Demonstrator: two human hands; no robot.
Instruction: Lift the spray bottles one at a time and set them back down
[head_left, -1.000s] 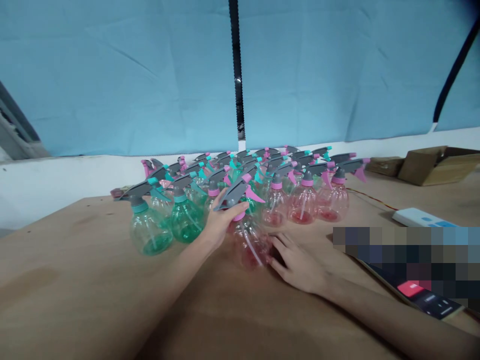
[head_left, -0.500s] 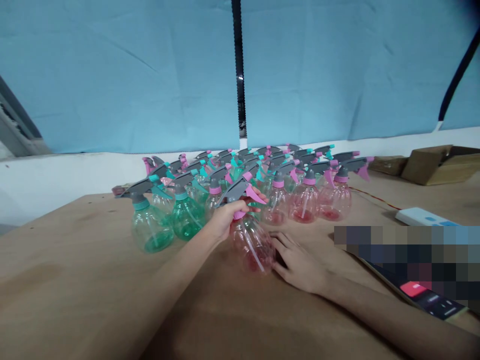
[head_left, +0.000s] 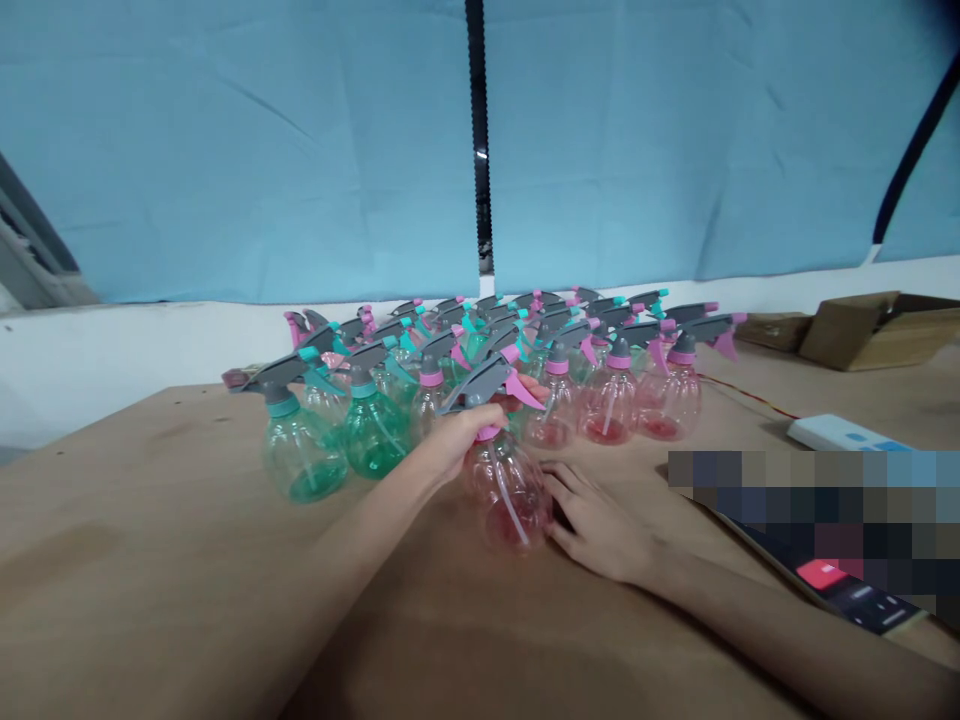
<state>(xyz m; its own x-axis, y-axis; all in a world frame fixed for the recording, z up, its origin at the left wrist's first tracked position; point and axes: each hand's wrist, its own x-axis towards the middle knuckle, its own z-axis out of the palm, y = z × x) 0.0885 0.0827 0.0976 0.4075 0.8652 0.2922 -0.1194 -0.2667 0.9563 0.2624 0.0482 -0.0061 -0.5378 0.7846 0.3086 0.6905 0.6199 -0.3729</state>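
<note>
My left hand point(head_left: 466, 428) is wrapped round the neck of a clear pink spray bottle point(head_left: 510, 505) with a grey and pink trigger head. The bottle stands near the middle of the table, tilted slightly. Low on its right side is my right hand point(head_left: 600, 522), resting on the table with fingers stretched out and apart. Its fingertips are close against the bottle; whether they touch cannot be made out. Just behind, several more bottles stand in rows, among them a green spray bottle point(head_left: 376, 430) and a pink spray bottle point(head_left: 609, 405).
Another green spray bottle point(head_left: 306, 455) stands at the left front of the group. To the right are a phone point(head_left: 847, 590), partly pixelated, a white power strip point(head_left: 847, 434) and an open cardboard box point(head_left: 847, 335). A blue curtain point(head_left: 300, 150) hangs behind the wooden table point(head_left: 150, 560).
The held bottle has come a little more upright, its trigger head shifting slightly right with my left hand. My right hand has stayed almost where it was.
</note>
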